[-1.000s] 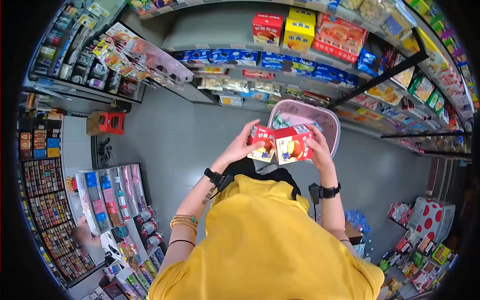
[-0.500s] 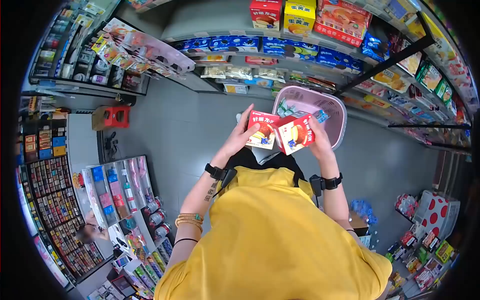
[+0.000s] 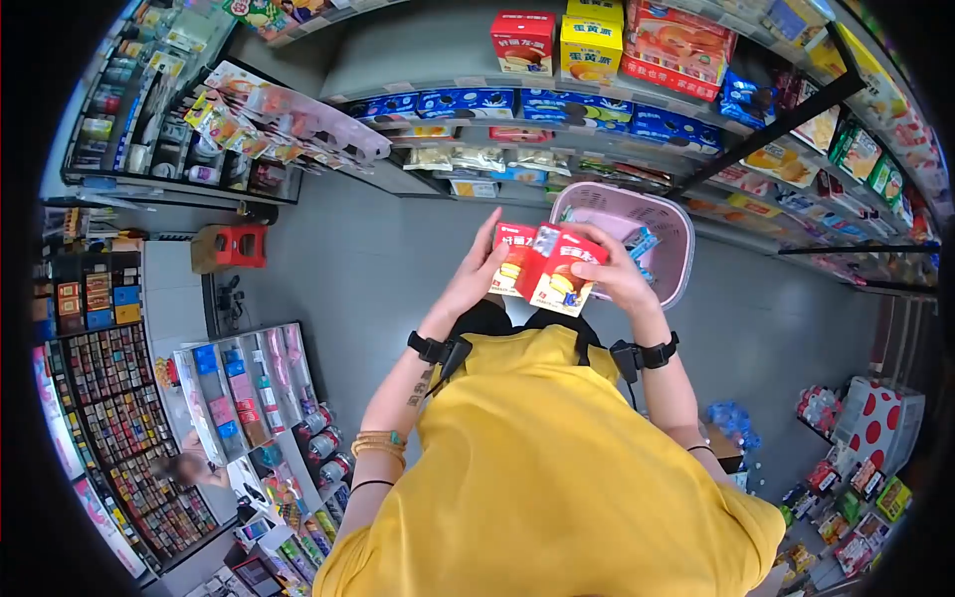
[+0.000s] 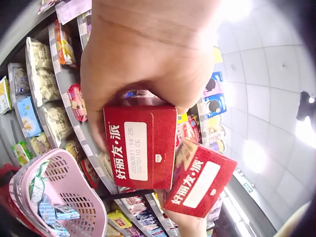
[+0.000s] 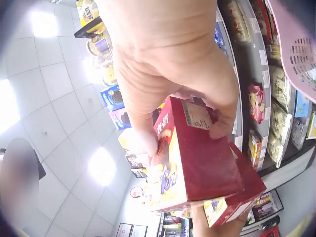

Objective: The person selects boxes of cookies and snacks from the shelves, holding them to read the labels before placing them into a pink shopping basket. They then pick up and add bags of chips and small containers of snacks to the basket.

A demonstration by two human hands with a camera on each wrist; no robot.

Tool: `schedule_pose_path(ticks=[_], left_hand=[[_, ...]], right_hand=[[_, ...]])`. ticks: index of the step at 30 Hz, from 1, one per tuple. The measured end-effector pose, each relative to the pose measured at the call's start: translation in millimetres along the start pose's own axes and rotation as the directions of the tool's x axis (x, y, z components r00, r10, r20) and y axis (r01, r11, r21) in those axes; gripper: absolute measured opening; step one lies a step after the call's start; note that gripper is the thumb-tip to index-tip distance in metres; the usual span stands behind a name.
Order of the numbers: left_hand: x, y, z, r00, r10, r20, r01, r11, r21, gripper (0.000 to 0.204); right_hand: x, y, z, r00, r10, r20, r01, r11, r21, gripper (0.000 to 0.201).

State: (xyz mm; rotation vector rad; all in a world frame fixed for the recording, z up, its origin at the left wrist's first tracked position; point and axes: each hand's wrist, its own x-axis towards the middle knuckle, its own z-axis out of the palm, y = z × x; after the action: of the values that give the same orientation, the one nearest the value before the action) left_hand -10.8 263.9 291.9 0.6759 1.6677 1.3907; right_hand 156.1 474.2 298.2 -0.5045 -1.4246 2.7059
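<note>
Two red-and-white boxes are held side by side in front of the body. The left hand (image 3: 475, 273) grips the left box (image 3: 511, 267), thumb on its front; in the left wrist view this box (image 4: 143, 148) shows a printed date panel. The right hand (image 3: 625, 279) pinches the other box (image 3: 565, 273), thumb across the front and fingers over the top. That box overlaps the left one in the head view. From the right wrist, the right hand (image 5: 173, 74) is seen round its box (image 5: 205, 158), a barcode near the fingers.
Behind the boxes, a pink basket (image 3: 676, 234) with several packets stands on the grey floor (image 3: 368, 259). Shelves (image 3: 448, 85) of boxed and bagged snacks run across the top. A display rack (image 3: 244, 393) and a red stool (image 3: 242, 246) stand at the left.
The right hand has turned its box and moved it left, closer over the left box, with the thumb now across its front. The basket appears slightly lower and further right.
</note>
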Motion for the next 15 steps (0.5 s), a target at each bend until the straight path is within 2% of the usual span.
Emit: schedule_pose_path(ticks=[1,4,5,8,12,15], left_hand=[[2,-4,-1,1.000,0.007,-0.003,-0.007,1.000,0.020,0.061],[10,-21,-3,0.999,0.031,-0.026,-0.029,0.996,0.084,0.064],[12,-26,-4,0.998,0.039,-0.044,-0.034,0.993,0.109,0.065],[15,-28,-4,0.996,0.051,-0.078,-0.043,0.993,0.112,0.066],[15,-12,2,0.993,0.003,-0.122,0.006,0.997,0.078,0.066],[19,-18,-3,0.995,-0.045,-0.089,0.035,0.994,-0.104,0.065]], right_hand=[[5,2,4,1.000,0.004,0.002,-0.004,1.000,-0.016,0.074],[17,21,14,0.983,-0.089,-0.160,0.069,0.989,-0.130,0.068],[19,25,16,0.980,-0.078,-0.183,0.056,0.990,-0.127,0.065],[26,38,20,0.977,0.048,-0.209,-0.054,0.998,-0.026,0.066],[32,45,31,0.971,0.214,-0.108,-0.171,0.934,0.313,0.070],[39,57,23,0.977,0.187,-0.100,-0.151,0.944,0.293,0.074]])
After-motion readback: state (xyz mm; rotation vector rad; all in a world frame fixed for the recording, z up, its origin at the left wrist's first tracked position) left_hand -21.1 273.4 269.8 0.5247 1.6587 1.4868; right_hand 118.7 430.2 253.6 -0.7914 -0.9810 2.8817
